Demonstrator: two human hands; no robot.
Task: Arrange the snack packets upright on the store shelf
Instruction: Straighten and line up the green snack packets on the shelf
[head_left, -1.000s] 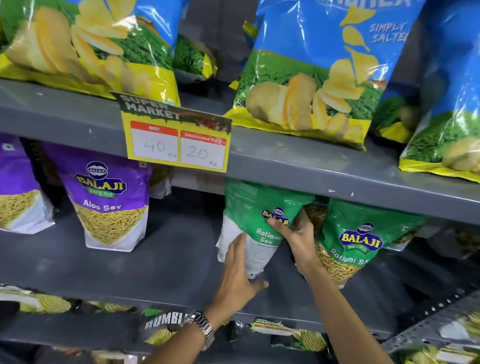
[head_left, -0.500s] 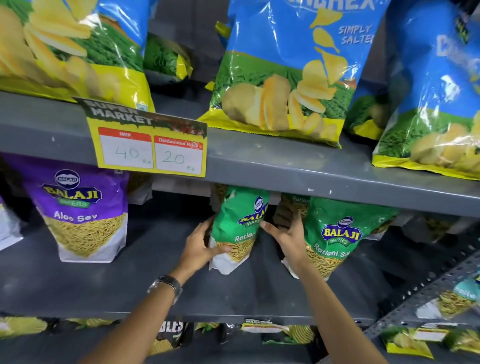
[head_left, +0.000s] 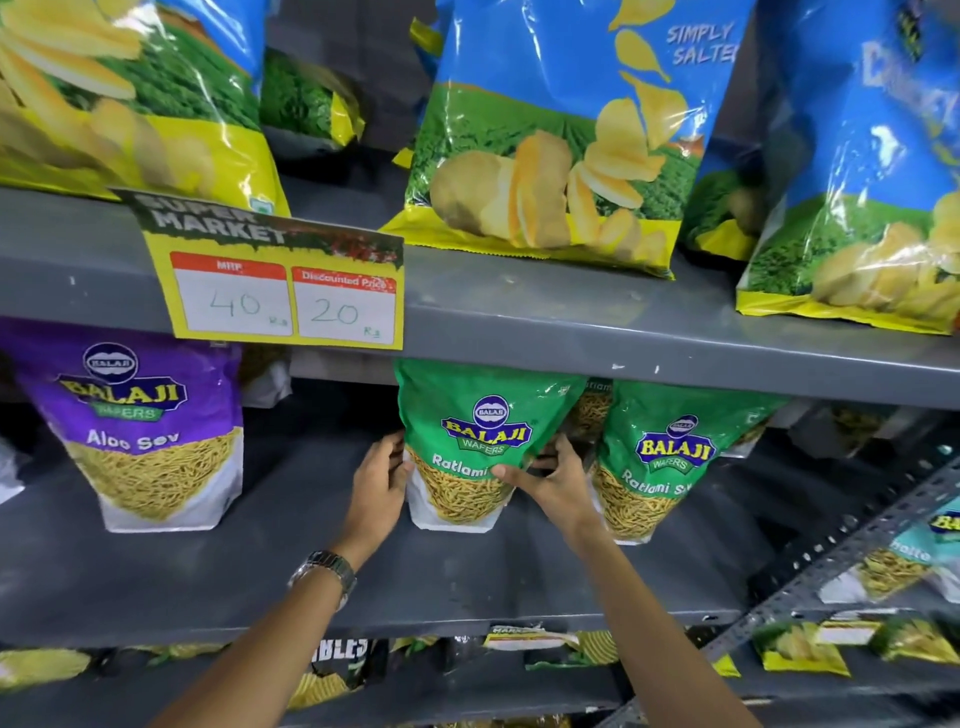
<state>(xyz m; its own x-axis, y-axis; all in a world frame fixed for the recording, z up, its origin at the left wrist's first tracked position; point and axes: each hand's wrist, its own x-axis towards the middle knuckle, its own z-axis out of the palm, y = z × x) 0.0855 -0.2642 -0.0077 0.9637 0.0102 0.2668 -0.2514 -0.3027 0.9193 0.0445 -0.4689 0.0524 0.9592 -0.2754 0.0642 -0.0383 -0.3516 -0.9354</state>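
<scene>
Item: green Ratlami Sev packet (head_left: 470, 441), middle shelf (head_left: 311, 561), now facing front and standing upright, no longer turned side-on. Judged nearly placed.

Left hand (head_left: 376, 486) is pressing at 9 o'clock; right hand (head_left: 558, 480) is gripping at 3 o'clock, fingers (head_left: 511, 475) curling across its front.
</scene>
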